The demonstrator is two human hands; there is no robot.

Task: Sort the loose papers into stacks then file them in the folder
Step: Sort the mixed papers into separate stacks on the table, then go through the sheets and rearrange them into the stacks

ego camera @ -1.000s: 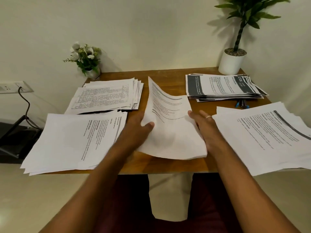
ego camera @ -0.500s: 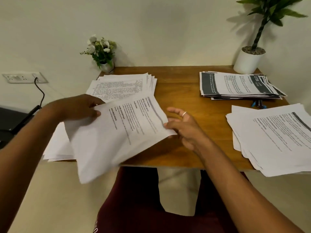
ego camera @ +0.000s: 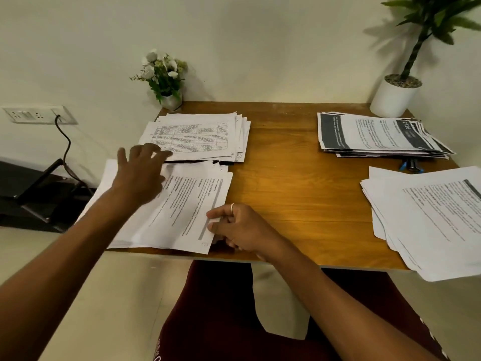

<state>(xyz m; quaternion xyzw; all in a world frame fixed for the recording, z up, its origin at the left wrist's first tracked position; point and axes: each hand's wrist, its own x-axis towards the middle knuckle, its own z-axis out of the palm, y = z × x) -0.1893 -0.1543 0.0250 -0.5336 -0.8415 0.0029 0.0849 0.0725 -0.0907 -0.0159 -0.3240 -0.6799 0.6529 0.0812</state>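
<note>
The near-left stack (ego camera: 110, 175) lies at the counter's (ego camera: 299, 194) front left corner, and its top sheet (ego camera: 187, 204) sits slightly askew, the right edge poking past the sheets beneath.

The right hand (ego camera: 242, 227) is at that edge. Its fingers (ego camera: 221, 211) are curled, with thumb and forefinger pinching the sheet's border. The left hand (ego camera: 140, 175) is over the far side of the same stack with fingers spread and relaxed, holding nothing. Whether the palm presses the paper or hangs just above it cannot be told.

The step in hand looks like squaring this sheet onto its pile. To do it well, flatten the left palm to pin the pile, nudge the pinched edge inward until the corners line up, then let go without dragging the sheet back.

Just behind the near-left stack lies a stack of table-printed pages (ego camera: 197, 134), nearly touching it, and a dark edge shows between the two. Whether that edge is the folder is unclear. Beyond that stack stands a small flower vase (ego camera: 170, 100).

Well to the right of the near-left stack, across bare wood, are a near-right stack (ego camera: 429, 225) and, farther back, a dark-banded stack (ego camera: 377, 134) beside a potted plant (ego camera: 395, 97).
</note>
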